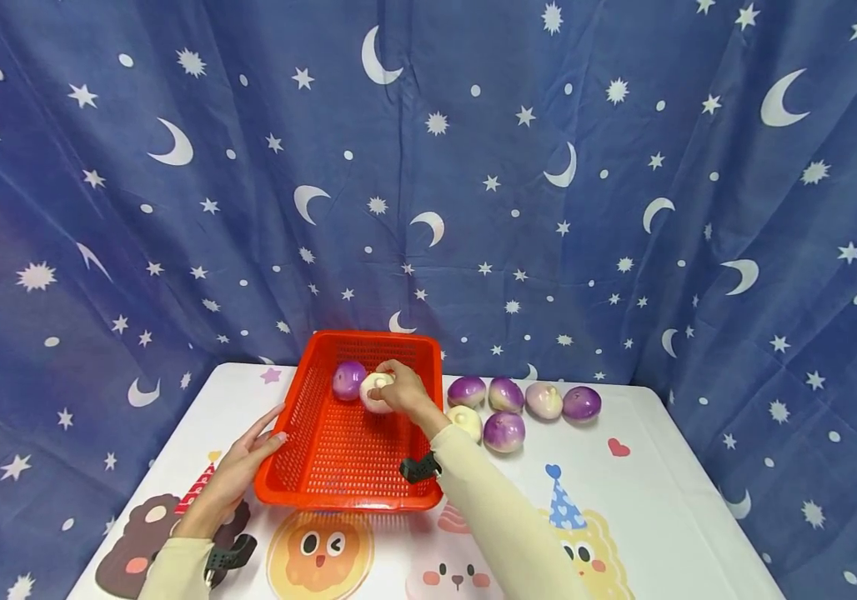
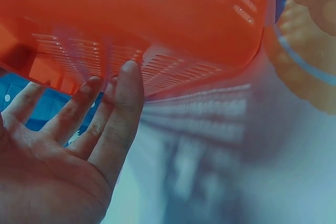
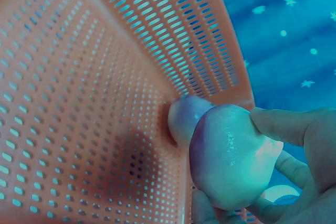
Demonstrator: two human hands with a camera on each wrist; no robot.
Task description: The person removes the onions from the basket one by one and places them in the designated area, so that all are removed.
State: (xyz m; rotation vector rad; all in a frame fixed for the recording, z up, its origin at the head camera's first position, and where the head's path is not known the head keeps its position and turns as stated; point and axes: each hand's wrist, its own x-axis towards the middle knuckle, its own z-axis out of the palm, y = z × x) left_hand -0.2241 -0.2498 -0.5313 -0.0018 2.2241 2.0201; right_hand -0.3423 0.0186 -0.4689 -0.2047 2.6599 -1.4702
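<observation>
Inside the red plastic basket (image 1: 349,505), my right hand (image 1: 408,390) grips a white-and-purple turnip (image 1: 373,392) between thumb and fingers. The right wrist view shows this turnip (image 3: 231,156) held above the perforated basket floor. Beside it, a purple turnip (image 1: 349,380) lies in the far left part of the basket. My left hand (image 1: 239,468) is at the basket's left side. In the left wrist view its extended fingers (image 2: 123,114) are against or very near the slotted outer wall; firm contact is hard to tell.
Several turnips stand right of the basket: a back row ending in a purple turnip (image 1: 582,404), with a white turnip (image 1: 466,422) and a purple turnip (image 1: 504,432) in front. A printed white tablecloth (image 1: 669,492) lies underneath. A blue star-and-moon curtain (image 1: 473,208) hangs behind.
</observation>
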